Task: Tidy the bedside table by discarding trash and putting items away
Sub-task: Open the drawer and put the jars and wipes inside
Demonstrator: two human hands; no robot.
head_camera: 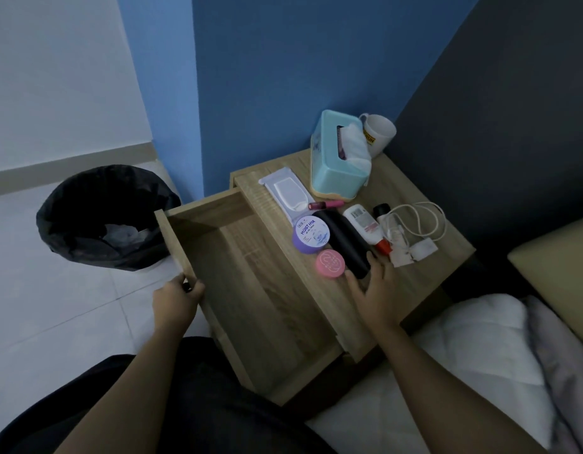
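Observation:
The wooden bedside table (424, 273) has its drawer (251, 290) pulled out, and the drawer holds nothing. My left hand (177, 301) grips the drawer's front edge. My right hand (375, 286) closes around the near end of a black cylindrical bottle (344, 239) lying on the tabletop. Beside the bottle lie a purple jar (311, 234), a pink round case (330, 264), a white bottle (362, 222), a red-capped tube (383, 224), a pink lip balm (326, 204), a wipes pack (287, 191), crumpled tissue bits (411, 252) and a white cable (421, 221).
A teal tissue box (336, 158) and a white mug (378, 132) stand at the back of the table. A bin with a black liner (103, 217) sits on the floor to the left, with some trash inside. The bed with a white pillow (473, 355) lies to the right.

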